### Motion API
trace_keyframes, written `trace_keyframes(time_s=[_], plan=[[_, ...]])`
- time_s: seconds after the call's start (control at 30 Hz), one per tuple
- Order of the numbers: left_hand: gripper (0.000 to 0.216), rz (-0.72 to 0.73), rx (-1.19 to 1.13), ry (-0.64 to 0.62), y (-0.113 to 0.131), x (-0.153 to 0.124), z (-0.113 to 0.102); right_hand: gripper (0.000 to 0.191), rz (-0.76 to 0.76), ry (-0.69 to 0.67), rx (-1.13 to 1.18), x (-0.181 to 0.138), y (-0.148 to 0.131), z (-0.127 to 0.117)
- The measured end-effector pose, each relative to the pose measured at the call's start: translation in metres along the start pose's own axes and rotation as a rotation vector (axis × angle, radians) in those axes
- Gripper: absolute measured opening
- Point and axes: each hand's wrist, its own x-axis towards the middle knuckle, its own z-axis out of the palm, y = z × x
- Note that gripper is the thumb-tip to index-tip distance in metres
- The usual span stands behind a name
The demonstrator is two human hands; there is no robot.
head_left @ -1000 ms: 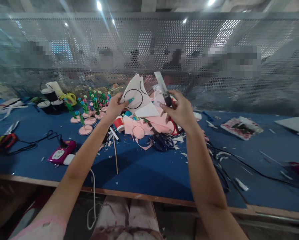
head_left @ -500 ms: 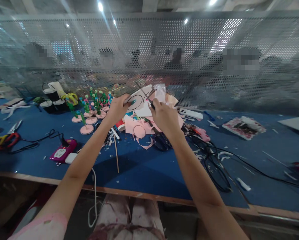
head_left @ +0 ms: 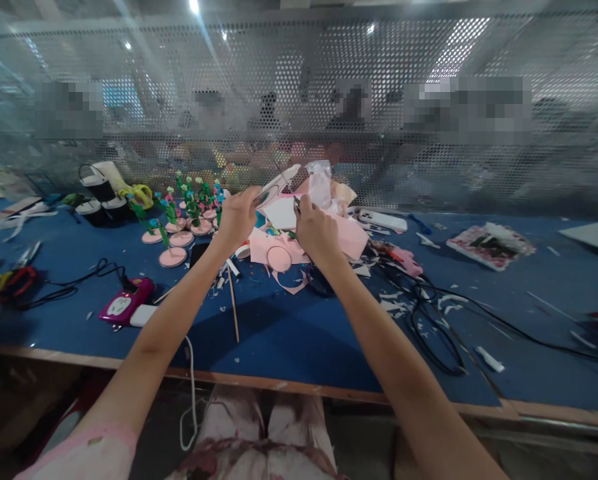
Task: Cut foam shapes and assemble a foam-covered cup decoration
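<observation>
My left hand (head_left: 239,212) pinches a white sheet (head_left: 277,188) with black circles drawn on it, held tilted above the table. My right hand (head_left: 315,227) is closed on dark-handled scissors (head_left: 297,204); their thin blade shows beside the sheet's upper edge, and most of the handle is hidden in my fingers. Beneath both hands lies a heap of pink paper (head_left: 346,233) and white card, with a pink disc (head_left: 279,259) at its front. Left of my left hand stand several small green flower models on round pink bases (head_left: 172,257).
A purple power socket (head_left: 127,301) with black and white cables sits at front left, near red-and-yellow scissors (head_left: 9,283). A wooden stick (head_left: 233,303) lies in front. Black cable (head_left: 423,333) loops at right. A perforated metal screen (head_left: 299,120) rises behind, with people beyond.
The white sheet has turned more edge-on, so its circles show less. My right hand has shifted slightly left and its blade shows less. The camera view has tipped down a little.
</observation>
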Motion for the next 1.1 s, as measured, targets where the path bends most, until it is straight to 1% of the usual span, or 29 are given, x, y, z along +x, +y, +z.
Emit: trace_keyframes(time_s=[0.13, 0.23, 0.3, 0.47, 0.63, 0.7, 0.8, 0.87, 0.93, 1.1], plan=[[0.032, 0.043, 0.026, 0.027, -0.002, -0.003, 0.004, 0.038, -0.004, -0.004, 0.009, -0.001, 0.001, -0.006], [0.033, 0.111, 0.025, 0.060, 0.001, -0.006, 0.005, 0.038, -0.010, -0.006, 0.008, -0.002, 0.000, -0.015], [0.032, 0.126, 0.014, 0.067, 0.003, -0.007, 0.006, 0.038, 0.004, -0.011, -0.001, -0.003, -0.001, -0.019], [0.036, 0.052, -0.024, 0.071, 0.003, -0.004, 0.005, 0.039, 0.007, 0.000, -0.002, -0.003, -0.004, -0.013], [0.035, -0.062, -0.018, -0.040, 0.005, 0.000, 0.001, 0.040, 0.010, -0.009, 0.039, -0.001, -0.005, -0.003], [0.034, -0.073, 0.005, -0.075, 0.008, 0.000, 0.000, 0.040, 0.025, -0.023, 0.060, -0.001, -0.005, -0.003], [0.026, -0.036, 0.017, -0.110, 0.011, 0.001, 0.002, 0.041, 0.047, -0.046, 0.083, -0.001, -0.006, -0.006], [0.024, -0.011, 0.010, -0.092, 0.010, 0.001, 0.003, 0.041, 0.048, -0.055, 0.098, -0.002, -0.008, -0.008], [0.022, -0.023, 0.007, -0.055, 0.009, 0.000, 0.004, 0.039, 0.039, -0.059, 0.123, -0.003, -0.010, -0.010], [0.014, -0.150, 0.044, -0.046, 0.011, 0.001, -0.001, 0.034, 0.015, -0.062, 0.268, -0.002, -0.009, -0.010]])
